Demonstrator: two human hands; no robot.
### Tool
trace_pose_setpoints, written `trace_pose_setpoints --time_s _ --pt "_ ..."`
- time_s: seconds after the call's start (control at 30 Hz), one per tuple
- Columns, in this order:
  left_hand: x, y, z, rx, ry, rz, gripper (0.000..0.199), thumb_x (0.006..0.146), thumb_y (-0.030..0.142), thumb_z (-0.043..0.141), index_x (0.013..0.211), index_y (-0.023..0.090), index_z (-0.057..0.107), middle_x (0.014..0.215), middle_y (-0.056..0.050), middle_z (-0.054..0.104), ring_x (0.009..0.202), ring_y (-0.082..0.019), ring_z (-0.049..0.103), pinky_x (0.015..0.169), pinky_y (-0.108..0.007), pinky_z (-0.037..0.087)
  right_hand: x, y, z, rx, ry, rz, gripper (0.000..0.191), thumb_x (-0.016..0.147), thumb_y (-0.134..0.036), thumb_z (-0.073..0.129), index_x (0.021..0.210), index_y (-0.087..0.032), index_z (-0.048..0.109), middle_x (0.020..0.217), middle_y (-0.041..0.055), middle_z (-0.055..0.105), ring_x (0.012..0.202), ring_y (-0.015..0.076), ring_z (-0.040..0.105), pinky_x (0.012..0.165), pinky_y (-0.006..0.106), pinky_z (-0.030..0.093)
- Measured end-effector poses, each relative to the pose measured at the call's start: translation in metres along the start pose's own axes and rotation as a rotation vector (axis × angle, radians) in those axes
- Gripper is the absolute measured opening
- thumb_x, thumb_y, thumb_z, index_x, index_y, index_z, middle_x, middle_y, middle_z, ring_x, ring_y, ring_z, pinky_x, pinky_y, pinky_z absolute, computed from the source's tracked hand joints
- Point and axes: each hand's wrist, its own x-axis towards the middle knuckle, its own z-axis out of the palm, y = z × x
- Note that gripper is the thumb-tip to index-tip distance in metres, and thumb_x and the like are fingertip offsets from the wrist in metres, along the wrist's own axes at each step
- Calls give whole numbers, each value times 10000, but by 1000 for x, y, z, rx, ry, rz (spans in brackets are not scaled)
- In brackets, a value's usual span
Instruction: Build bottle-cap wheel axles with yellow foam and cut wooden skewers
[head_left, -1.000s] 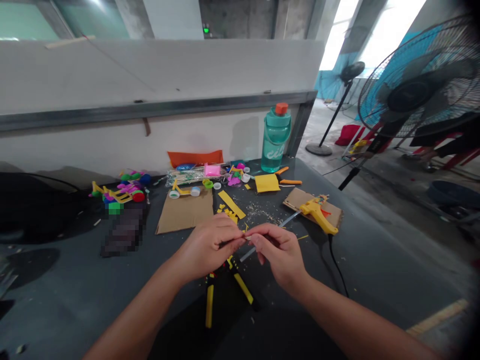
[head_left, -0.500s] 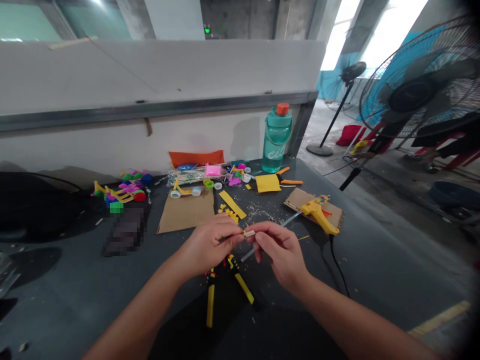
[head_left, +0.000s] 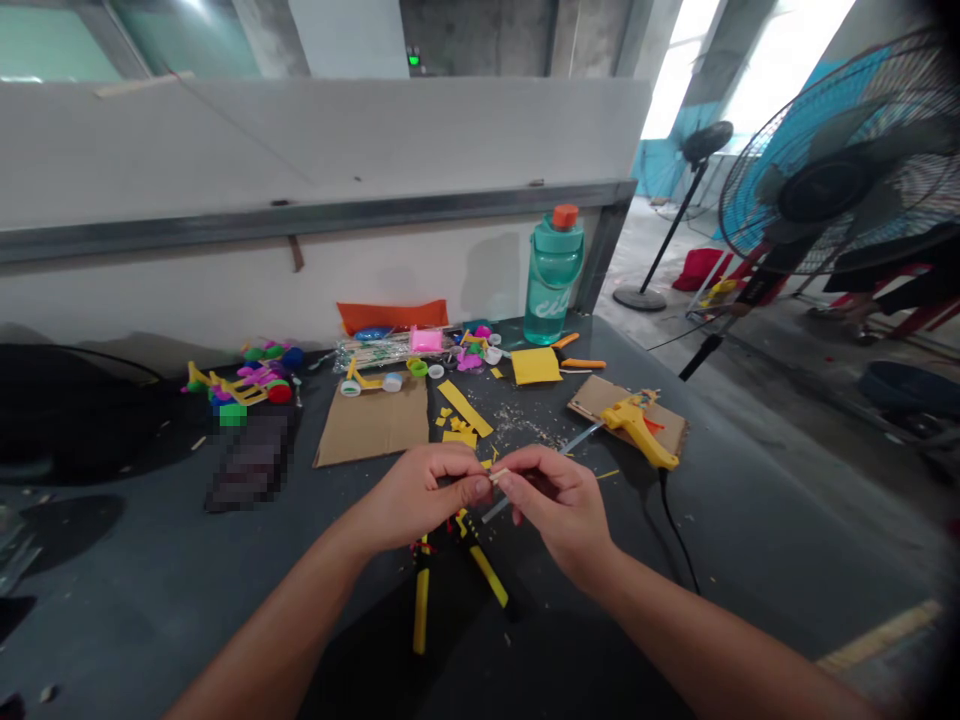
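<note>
A small pale stick piece [head_left: 498, 477] is pinched between the fingertips of both hands above the dark table. My left hand [head_left: 431, 495] grips its left end, with thumb and forefinger pressed together. On the other end are the closed fingertips of my right hand [head_left: 559, 505]. Yellow-and-black pliers [head_left: 484, 565] lie with handles spread just below the hands. Behind them are small yellow pieces [head_left: 454, 425] and a yellow strip [head_left: 465, 408]. To the right, a yellow glue gun [head_left: 634, 430] rests on a cardboard piece [head_left: 592, 395], a clear glue stick leading from it.
A cardboard sheet [head_left: 375, 425] lies at left, near colourful small models [head_left: 259, 380]. Behind stand a teal bottle [head_left: 553, 285] and orange-handled scissors [head_left: 583, 364]. The glue gun's black cord [head_left: 679, 540] runs toward the front right. A large fan [head_left: 832, 190] is beyond the table.
Both hands have brought their fingertips closer together around the stick piece, covering more of it. The right hand has shifted slightly left. Objects on the table have not moved.
</note>
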Motion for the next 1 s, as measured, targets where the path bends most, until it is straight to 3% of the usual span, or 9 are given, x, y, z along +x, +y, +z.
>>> trace_pose_setpoints --time_s 0.27,0.4,0.47,0.53,0.63,0.83,1.0 --pt "4 1 17 25 111 -49 264 851 365 471 730 166 595 678 19 517 645 -109 465 583 -213 348 8 6 -4 -71 75 -10 115 762 -293 617 751 -180 633 678 -1 621 468 75 479 408 191 387" --pt "3 -8 5 10 260 -89 264 823 357 510 687 161 626 659 5 552 641 -116 488 585 -224 370 6 10 -1 -268 43 -32 170 816 -335 535 898 -192 572 688 -7 590 519 98 498 471 217 392" --pt "-1 -14 -12 -44 434 -153 246 790 371 556 723 158 660 632 1 573 616 -114 495 582 -227 382 2 13 1 -502 -56 -44 207 812 -356 529 945 -197 520 671 -19 571 539 112 511 515 234 387" --pt "-7 -19 -31 -77 619 -202 222 747 367 610 749 156 678 613 0 583 588 -110 497 572 -228 388 -3 17 5 -787 -234 -58 260 775 -381 568 942 -192 504 680 -8 579 577 139 541 546 251 376" --pt "-15 -24 -52 -184 757 -198 201 698 346 660 735 151 690 631 -10 603 577 -104 497 555 -223 397 -9 19 11 -1081 -459 -66 318 744 -391 595 956 -174 500 798 58 622 705 205 600 591 275 383" --pt "-16 -23 -58 -290 777 -198 203 667 331 681 681 128 687 595 -16 592 551 -99 493 526 -224 394 -16 14 21 -1251 -613 -13 269 738 -235 542 984 -169 455 834 79 641 706 228 629 559 265 367" --pt "-15 -23 -56 -316 753 -203 190 674 321 682 678 131 684 609 -11 595 539 -84 481 537 -224 391 -19 14 24 -1150 -534 122 283 693 -54 458 948 -168 413 800 75 624 672 204 618 551 254 338"
